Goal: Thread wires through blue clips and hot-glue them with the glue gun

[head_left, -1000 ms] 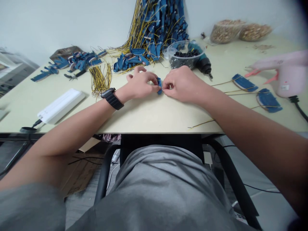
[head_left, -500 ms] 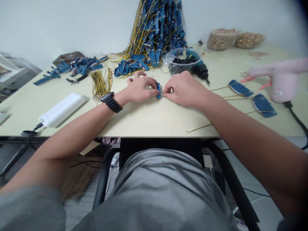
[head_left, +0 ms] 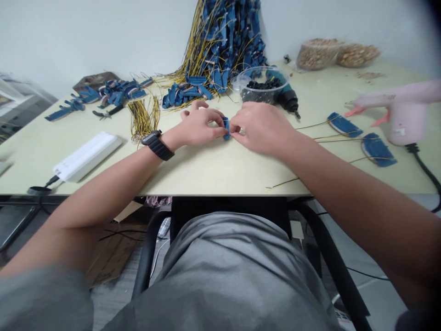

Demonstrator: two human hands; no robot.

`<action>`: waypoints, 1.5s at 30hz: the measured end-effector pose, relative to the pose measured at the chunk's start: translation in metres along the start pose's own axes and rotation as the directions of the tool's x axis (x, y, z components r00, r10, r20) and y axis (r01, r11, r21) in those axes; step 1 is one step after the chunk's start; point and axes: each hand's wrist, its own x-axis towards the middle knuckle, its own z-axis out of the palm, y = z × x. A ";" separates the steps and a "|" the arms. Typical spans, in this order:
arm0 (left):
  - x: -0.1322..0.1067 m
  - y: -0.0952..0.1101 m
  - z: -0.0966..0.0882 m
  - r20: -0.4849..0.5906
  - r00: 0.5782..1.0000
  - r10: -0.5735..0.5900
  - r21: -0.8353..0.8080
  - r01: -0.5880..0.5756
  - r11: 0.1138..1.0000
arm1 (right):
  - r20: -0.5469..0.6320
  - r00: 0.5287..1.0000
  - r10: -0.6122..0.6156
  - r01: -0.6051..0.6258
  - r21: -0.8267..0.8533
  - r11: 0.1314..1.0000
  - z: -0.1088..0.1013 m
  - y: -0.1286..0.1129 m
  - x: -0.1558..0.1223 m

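We pinched a small blue piece point(head_left: 226, 128) between our left hand point(head_left: 198, 126) and right hand point(head_left: 262, 128), fingers nearly shut on it from both sides so it would not slip. It sat above the worktop point(head_left: 206, 174). Behind the piece stood a clear tub point(head_left: 263, 82) of black bits, and farther behind it, a heap of blue strips with yellow wires point(head_left: 217, 50).

**Pale worktable point(head_left: 193, 177), crowded top**
Blue wired connectors point(head_left: 215, 59), yellow wire bundle point(head_left: 144, 120), white power strip point(head_left: 87, 156), clear tub point(head_left: 258, 87), cordless drill point(head_left: 288, 99).
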 end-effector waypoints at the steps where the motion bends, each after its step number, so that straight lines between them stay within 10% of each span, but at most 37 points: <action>1: 0.000 0.000 0.000 0.001 1.000 0.000 0.001 0.000 1.000 | 0.001 1.000 -0.009 0.009 -0.011 1.000 0.000 0.000 0.000; 45: 0.005 -0.002 -0.003 0.037 0.998 -0.046 -0.005 0.046 0.999 | 0.051 0.997 -0.054 0.049 0.088 0.995 0.010 0.006 0.007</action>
